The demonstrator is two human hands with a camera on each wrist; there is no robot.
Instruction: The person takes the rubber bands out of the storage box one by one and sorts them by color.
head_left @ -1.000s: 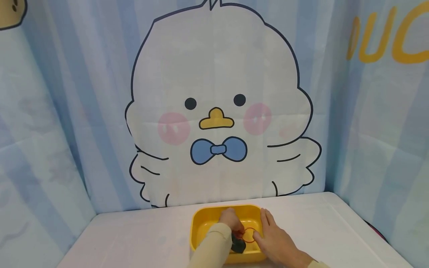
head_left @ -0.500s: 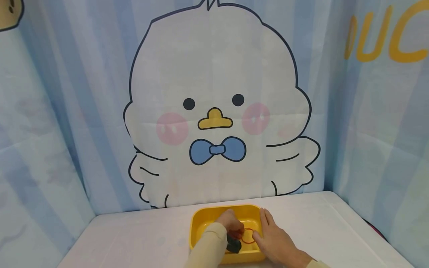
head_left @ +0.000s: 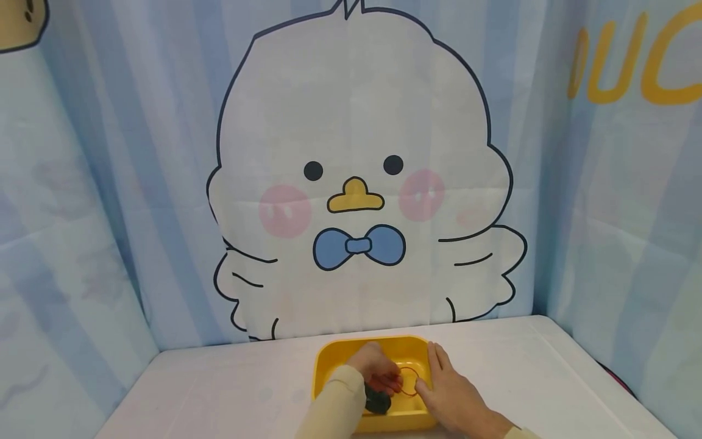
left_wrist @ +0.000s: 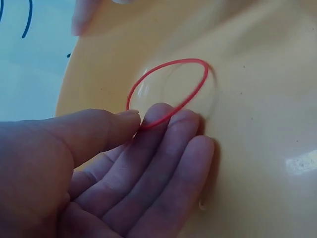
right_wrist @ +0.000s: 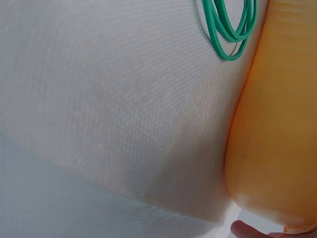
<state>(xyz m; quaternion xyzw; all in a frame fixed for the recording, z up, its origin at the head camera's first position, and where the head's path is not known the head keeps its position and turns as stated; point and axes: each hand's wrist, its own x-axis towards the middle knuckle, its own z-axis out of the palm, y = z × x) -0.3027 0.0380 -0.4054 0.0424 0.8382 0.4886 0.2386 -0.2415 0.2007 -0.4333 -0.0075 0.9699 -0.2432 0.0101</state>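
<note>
Left hand (left_wrist: pixel 114 173): thumb and forefinger pinching red rubber band (left_wrist: pixel 171 89) flat against floor of yellow tray (head_left: pixel 329 356), to lift it. Right hand (head_left: pixel 450 393): fingers straight, together, resting on tray's right rim, apparently steadying it. Green bands (right_wrist: pixel 230 25) on table outside

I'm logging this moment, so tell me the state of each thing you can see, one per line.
Thin red rubber band: lying in the tray, pinched at one end.
Left hand: thumb and fingers pinch the band.
Right hand: fingers straight, resting on the tray's right rim.
Yellow plastic tray: upright on the table.
Green rubber bands: lying outside the tray.
</note>
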